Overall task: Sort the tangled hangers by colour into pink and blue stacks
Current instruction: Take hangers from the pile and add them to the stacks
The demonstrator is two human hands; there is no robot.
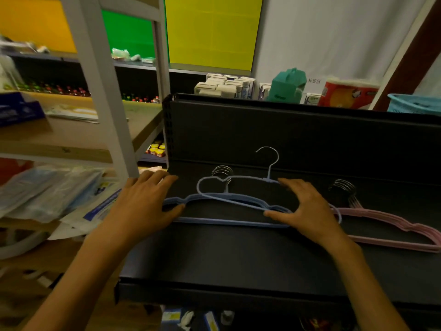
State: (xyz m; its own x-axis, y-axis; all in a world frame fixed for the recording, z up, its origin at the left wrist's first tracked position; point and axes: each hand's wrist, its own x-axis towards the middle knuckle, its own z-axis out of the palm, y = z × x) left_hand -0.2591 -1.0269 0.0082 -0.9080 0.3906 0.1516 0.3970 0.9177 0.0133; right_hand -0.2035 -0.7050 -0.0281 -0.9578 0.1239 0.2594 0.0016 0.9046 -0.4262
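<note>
Head view looks down on a black shelf (238,259) with two bare forearms reaching in from the near edge. On the left, the left hand (145,206) lies flat with fingers straight and spread, its thumb touching the left end of the blue stack (214,198) and its fingertips reaching toward the shelf's left corner; it grips nothing. On the right, the right hand (303,206) is also spread and only slightly arched, thumb resting on the right end of the blue stack, fingers over the shoulder of a thin pale-blue wire hanger (238,187) that lies on top of that stack with its hook pointing far, up against the shelf's back panel (286,134). Whether the fingers press the wire or just touch it cannot be told. Silver hooks (223,172) of the blue stack fan out just beyond it. Right of the right hand lies the pink stack (393,228), apart from the blue one, its own silver hooks at its far left end. Beyond the back panel stand cartons (224,87), a teal bag (287,86) and a red pack (346,94).
</note>
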